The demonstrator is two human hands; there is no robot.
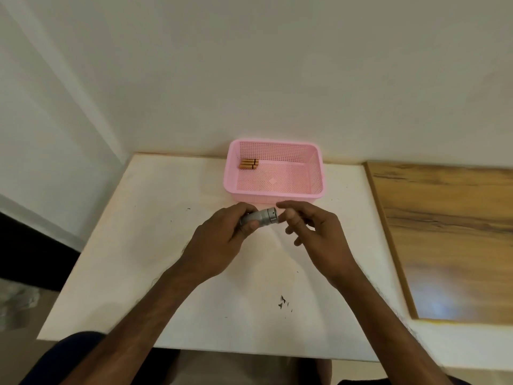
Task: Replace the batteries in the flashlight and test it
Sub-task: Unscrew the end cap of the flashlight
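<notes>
A small silver flashlight (263, 216) is held above the white table, its wider head pointing right. My left hand (222, 240) is wrapped around its body. My right hand (313, 232) hovers just right of the head, fingers loosely curled with the fingertips close to the head's end; it holds nothing that I can see. Several copper-coloured batteries (249, 164) lie side by side in the far left corner of a pink mesh basket (277, 194) beyond my hands.
The white table (155, 245) meets the wall behind the basket. A wooden board (444, 232) borders the table on the right. Small dark specks (282, 301) mark the tabletop near my right forearm. The floor drops off on the left.
</notes>
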